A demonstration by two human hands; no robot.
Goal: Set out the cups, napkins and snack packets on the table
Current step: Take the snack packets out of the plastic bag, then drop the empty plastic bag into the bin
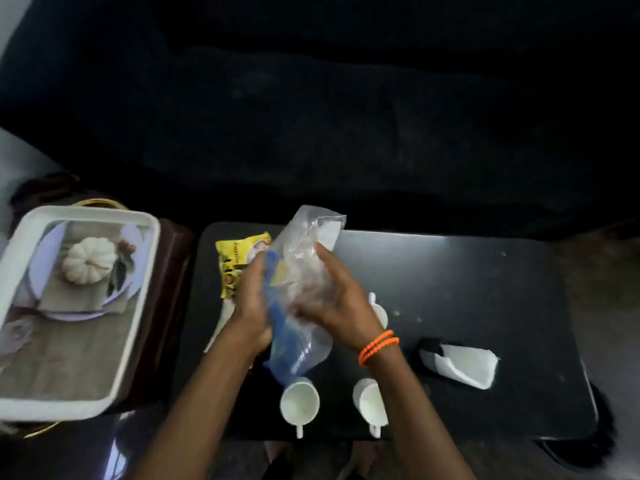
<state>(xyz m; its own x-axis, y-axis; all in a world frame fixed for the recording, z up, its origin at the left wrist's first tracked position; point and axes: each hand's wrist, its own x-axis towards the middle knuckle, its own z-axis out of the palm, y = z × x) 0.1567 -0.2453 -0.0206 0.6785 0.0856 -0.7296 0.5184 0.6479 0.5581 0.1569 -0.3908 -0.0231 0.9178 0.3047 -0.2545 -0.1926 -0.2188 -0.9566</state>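
A white-rimmed tray [20, 258] is sitting far left, off the black table [485, 289]. Above the table's middle, the left hand [251, 306] and right hand [332, 299] are both clasping a clear plastic snack packet [304, 258], a yellow packet [235, 261] lying just behind. Two white cups [299, 403] are standing near, a folded napkin [464, 365] lying right.

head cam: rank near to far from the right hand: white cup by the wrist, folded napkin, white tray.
From the right hand:
1. White cup: partly hidden just behind the wrist, practically touching it.
2. Folded napkin: on the table to the right, nearer the person.
3. White tray: far left, off the black table, past the left hand.
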